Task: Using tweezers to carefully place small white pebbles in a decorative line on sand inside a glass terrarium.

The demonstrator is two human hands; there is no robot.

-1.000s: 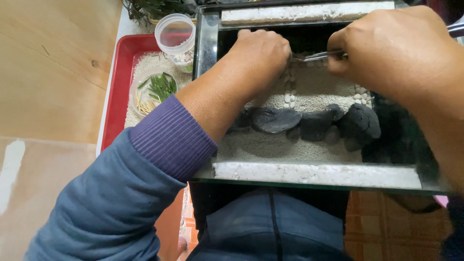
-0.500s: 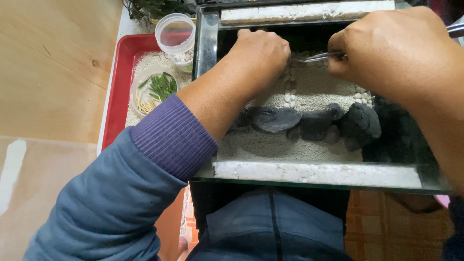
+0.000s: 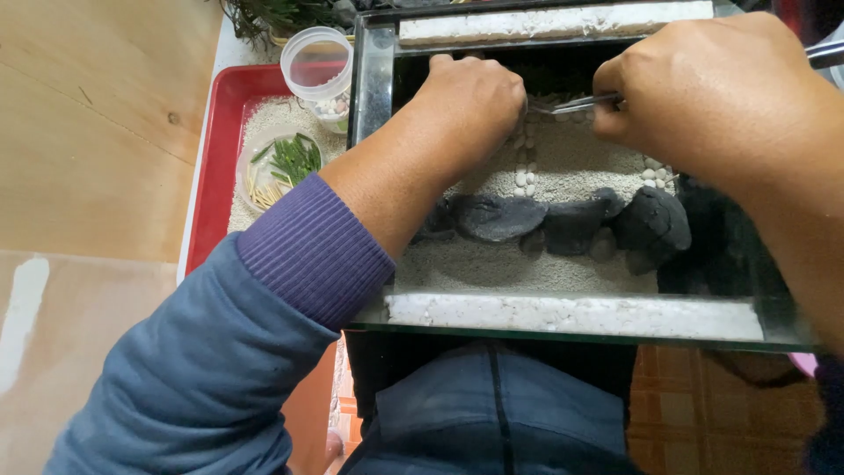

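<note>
Both my hands reach into a small glass tank (image 3: 563,318) with pale sand on its floor. My left hand (image 3: 470,101) is curled into a loose fist over the sand at the back left; what its fingers hold is hidden. My right hand (image 3: 712,92) grips thin metal tweezers (image 3: 576,104), whose tips point left toward my left hand. A line of small white pebbles (image 3: 525,171) runs across the sand under the hands. Dark grey stones (image 3: 571,220) lie in a row across the middle of the tank.
A red tray (image 3: 215,154) stands left of the tank, holding sand, a shallow dish of green leaves and pale sticks (image 3: 281,167), and a clear plastic cup (image 3: 318,70) with white pebbles. Green plants (image 3: 272,13) lie behind. A wooden surface (image 3: 88,132) spreads on the left.
</note>
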